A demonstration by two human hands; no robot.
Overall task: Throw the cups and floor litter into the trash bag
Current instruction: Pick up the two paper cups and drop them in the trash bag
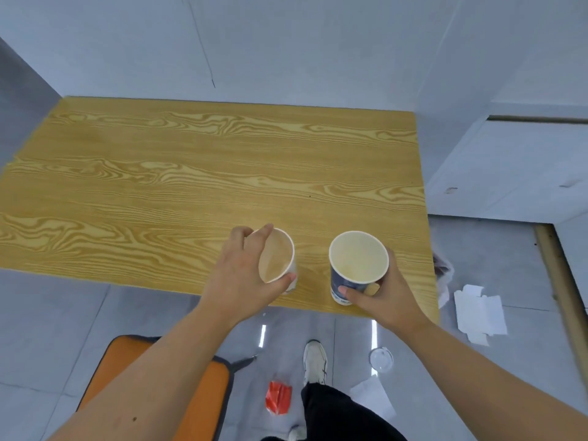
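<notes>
1. Floor, 6 o'clock: red wrapper [278,397], clear lid [381,359], white paper [479,308] at 4 o'clock.
2. Left hand [243,275], fingers curled around the tilted white cup [277,256].
3. Right hand [383,294] grips the upright blue cup [356,268].
4. Both cups sit over the wooden table [191,173] near edge.

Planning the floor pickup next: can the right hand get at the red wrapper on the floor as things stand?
Probably not yet. The right hand is full, its fingers wrapped around the blue cup. The red wrapper lies uncovered beside the shoe, far below.
</notes>
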